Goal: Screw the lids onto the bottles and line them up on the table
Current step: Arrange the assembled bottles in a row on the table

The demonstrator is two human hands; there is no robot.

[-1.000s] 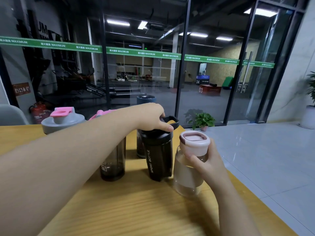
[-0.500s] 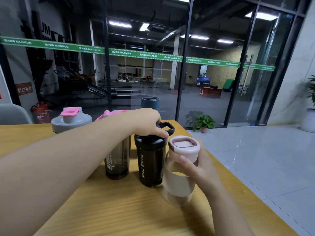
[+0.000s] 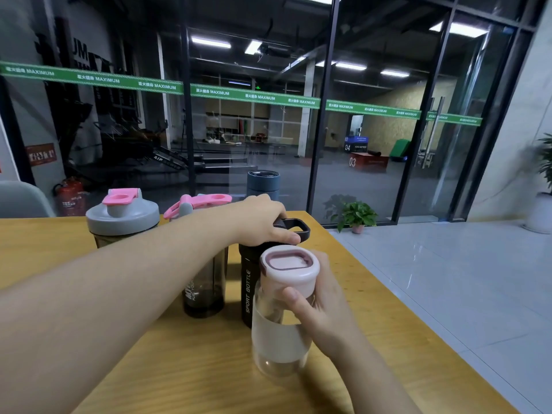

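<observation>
Clear bottle (image 3: 279, 339) pulled nearer, right hand (image 3: 321, 312) gripping; left hand (image 3: 263, 224) grasps "SPORT BOTTLE" lid (image 3: 291, 230).

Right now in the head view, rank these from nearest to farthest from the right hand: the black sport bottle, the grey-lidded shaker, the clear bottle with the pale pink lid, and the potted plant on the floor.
1. Clear bottle: held in the right hand.
2. Black sport bottle: just behind it, under the left hand.
3. Grey-lidded shaker: far left on the table.
4. Potted plant: off the table, by the glass wall.
</observation>
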